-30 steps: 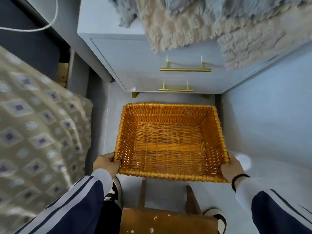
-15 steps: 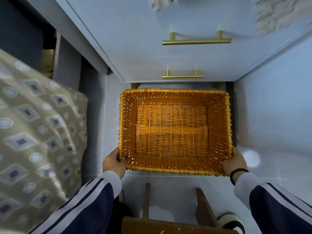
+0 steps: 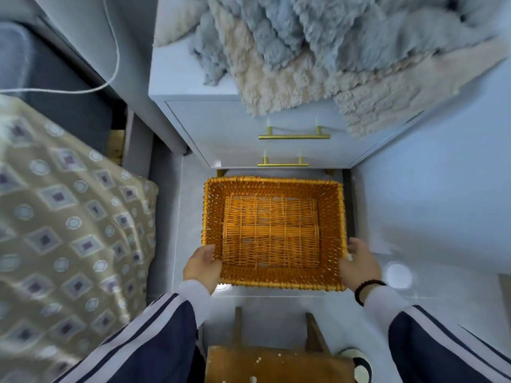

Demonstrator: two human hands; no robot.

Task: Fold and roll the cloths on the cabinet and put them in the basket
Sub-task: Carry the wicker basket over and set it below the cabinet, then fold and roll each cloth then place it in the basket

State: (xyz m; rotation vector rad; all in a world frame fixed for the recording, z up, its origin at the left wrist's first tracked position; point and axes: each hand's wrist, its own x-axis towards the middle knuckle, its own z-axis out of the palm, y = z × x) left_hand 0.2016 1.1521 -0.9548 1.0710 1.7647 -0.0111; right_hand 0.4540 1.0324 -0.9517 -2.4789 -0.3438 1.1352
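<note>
One wicker basket (image 3: 273,232), empty, on floor (image 3: 414,217) just before cabinet (image 3: 193,87). Two fluffy cloths heaped on cabinet top: one grey-blue (image 3: 318,31), one cream (image 3: 276,87), cream draping over front edge. Two brass drawer handles (image 3: 294,136). Left hand (image 3: 200,265) grips basket's near-left corner, fingers curled over rim. Right hand (image 3: 358,262) grips near-right corner, fingers wrapped round rim.

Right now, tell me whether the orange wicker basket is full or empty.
Empty. The orange wicker basket shows only its bare woven bottom, while the fluffy grey and cream cloths lie unfolded on the white cabinet.
</note>
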